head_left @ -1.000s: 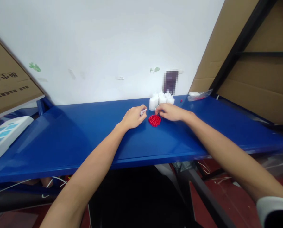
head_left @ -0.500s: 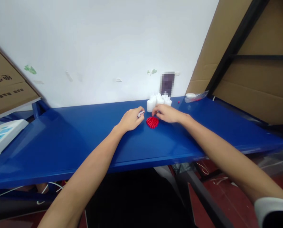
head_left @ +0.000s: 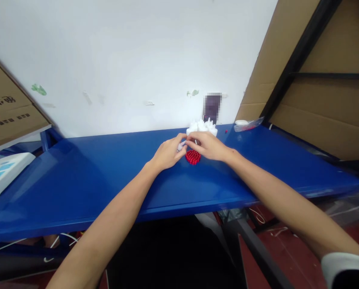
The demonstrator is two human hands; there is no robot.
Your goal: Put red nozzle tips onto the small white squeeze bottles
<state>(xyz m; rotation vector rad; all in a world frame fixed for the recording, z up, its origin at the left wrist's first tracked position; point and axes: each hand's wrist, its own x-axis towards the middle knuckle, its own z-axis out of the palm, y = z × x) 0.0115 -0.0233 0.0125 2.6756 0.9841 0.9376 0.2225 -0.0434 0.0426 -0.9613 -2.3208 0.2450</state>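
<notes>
A small white piece (head_left: 181, 146), mostly covered by fingers, is gripped between the thumb and fingers of my left hand (head_left: 167, 152). The thumb and forefinger of my right hand (head_left: 208, 145) pinch together at the tip of that piece, where both hands meet; what they hold there is too small to make out. Just below the fingers lies a tight cluster of small red pieces (head_left: 193, 157) on the blue table (head_left: 113, 172). White bottles with pointed tips (head_left: 202, 127) stand close behind my right hand, which partly hides them.
A clear plastic bag (head_left: 248, 125) with something red in it and a white oval item (head_left: 241, 123) lie at the back right. One red piece (head_left: 226, 131) sits apart near them. A white panel with blue squares (head_left: 5, 170) is at the left edge. A white wall (head_left: 122, 68) rises behind.
My right hand has moved left from above the red pieces to the white piece in my left hand. The left hand has shifted slightly right, and the fingertips now meet.
</notes>
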